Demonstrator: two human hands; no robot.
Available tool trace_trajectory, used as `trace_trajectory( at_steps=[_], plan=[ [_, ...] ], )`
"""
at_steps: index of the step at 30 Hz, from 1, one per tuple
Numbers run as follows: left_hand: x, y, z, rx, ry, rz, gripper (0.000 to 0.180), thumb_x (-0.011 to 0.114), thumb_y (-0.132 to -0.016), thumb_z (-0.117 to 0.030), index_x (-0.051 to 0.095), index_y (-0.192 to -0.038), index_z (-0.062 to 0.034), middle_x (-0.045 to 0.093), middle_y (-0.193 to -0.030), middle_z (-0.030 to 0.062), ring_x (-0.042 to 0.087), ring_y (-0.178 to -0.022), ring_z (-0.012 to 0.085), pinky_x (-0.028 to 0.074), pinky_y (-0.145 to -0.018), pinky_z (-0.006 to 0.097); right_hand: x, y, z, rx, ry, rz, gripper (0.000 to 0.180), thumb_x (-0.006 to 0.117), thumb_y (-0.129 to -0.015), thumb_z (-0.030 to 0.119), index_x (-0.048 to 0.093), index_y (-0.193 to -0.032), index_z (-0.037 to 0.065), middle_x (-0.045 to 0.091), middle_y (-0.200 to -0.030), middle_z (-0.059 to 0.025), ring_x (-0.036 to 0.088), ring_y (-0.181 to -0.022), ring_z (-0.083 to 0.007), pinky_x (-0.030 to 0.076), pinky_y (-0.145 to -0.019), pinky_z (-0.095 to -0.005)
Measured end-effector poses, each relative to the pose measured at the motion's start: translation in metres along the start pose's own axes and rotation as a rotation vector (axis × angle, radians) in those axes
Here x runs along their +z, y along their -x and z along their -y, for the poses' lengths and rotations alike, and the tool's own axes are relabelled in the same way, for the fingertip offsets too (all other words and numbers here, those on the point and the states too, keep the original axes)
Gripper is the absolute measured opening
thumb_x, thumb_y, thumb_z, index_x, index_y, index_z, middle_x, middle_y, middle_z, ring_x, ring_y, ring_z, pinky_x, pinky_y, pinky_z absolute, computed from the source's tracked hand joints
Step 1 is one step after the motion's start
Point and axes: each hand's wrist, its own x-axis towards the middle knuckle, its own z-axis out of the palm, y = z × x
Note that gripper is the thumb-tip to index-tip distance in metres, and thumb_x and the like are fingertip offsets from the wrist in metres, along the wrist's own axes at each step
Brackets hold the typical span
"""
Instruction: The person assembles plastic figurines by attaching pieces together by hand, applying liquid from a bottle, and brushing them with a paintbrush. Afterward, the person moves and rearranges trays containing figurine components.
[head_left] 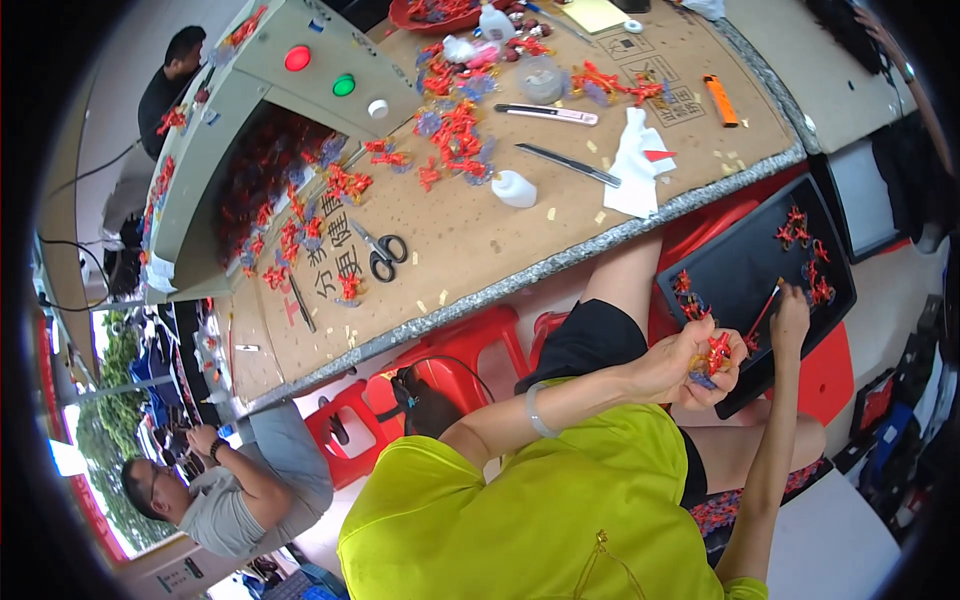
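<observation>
Red figurine (718, 352) in curled left hand (682, 362), long axis aslant, blue end lower-left; thin stick (765, 309) in pinched right hand (790, 320).

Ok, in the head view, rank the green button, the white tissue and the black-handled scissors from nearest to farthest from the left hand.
From the left hand:
1. White tissue, by the near edge of the table.
2. Black-handled scissors, farther left on the table.
3. Green button, up on the machine, beyond the scissors.
</observation>
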Motion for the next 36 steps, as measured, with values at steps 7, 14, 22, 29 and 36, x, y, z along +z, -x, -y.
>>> trace_trajectory(
  at_steps=[7, 14, 22, 29, 36],
  plan=[
    [-0.014, 0.018, -0.012, 0.091, 0.018, -0.009, 0.054, 0.032, -0.089, -0.064, 0.040, -0.092, -0.0107, 0.040, -0.074, 0.0011, 0.031, -0.053, 0.0076, 0.022, -0.043, 0.018, -0.139, -0.070, 0.172, -0.330, -0.711, -0.437, 0.014, 0.057, -0.083, -0.003, 0.063, -0.095, 0.000, 0.062, -0.085, -0.0137, 0.062, -0.075, -0.0262, 0.048, -0.067, -0.0309],
    [-0.021, 0.043, -0.019, 0.179, -0.011, -0.058, 0.055, 0.034, -0.088, -0.065, 0.041, -0.091, -0.0097, 0.040, -0.074, 0.0015, 0.031, -0.054, 0.0077, 0.022, -0.043, 0.019, -0.151, -0.106, 0.267, -0.492, -0.937, -0.261, 0.014, 0.061, -0.080, 0.000, 0.063, -0.093, 0.000, 0.064, -0.083, -0.0128, 0.063, -0.072, -0.0219, 0.048, -0.064, -0.0290],
    [-0.034, 0.060, -0.012, 0.209, -0.082, -0.171, 0.055, 0.036, -0.087, -0.065, 0.040, -0.089, -0.0103, 0.039, -0.074, 0.0005, 0.032, -0.055, 0.0077, 0.023, -0.045, 0.020, -0.117, -0.147, 0.296, -0.545, -0.681, -0.365, 0.014, 0.055, -0.077, -0.005, 0.062, -0.088, -0.002, 0.062, -0.084, -0.0171, 0.062, -0.080, -0.0316, 0.047, -0.070, -0.0392],
    [-0.030, 0.057, -0.018, 0.165, -0.130, -0.140, 0.059, 0.036, -0.084, -0.070, 0.039, -0.088, -0.0110, 0.037, -0.072, -0.0002, 0.030, -0.055, 0.0076, 0.021, -0.046, 0.020, -0.113, -0.201, 0.204, -0.018, -0.500, -0.718, 0.017, 0.064, -0.074, 0.002, 0.057, -0.089, -0.002, 0.058, -0.086, -0.0204, 0.057, -0.086, -0.0378, 0.045, -0.077, -0.0428],
    [-0.026, 0.048, -0.015, 0.154, -0.084, -0.122, 0.057, 0.038, -0.086, -0.065, 0.040, -0.087, -0.0083, 0.039, -0.072, 0.0013, 0.032, -0.055, 0.0074, 0.023, -0.044, 0.019, -0.096, -0.250, 0.168, -0.150, -0.344, -0.319, 0.031, 0.066, -0.078, 0.019, 0.058, -0.097, -0.004, 0.064, -0.086, -0.0202, 0.060, -0.080, -0.0412, 0.048, -0.070, -0.0437]
  ],
)
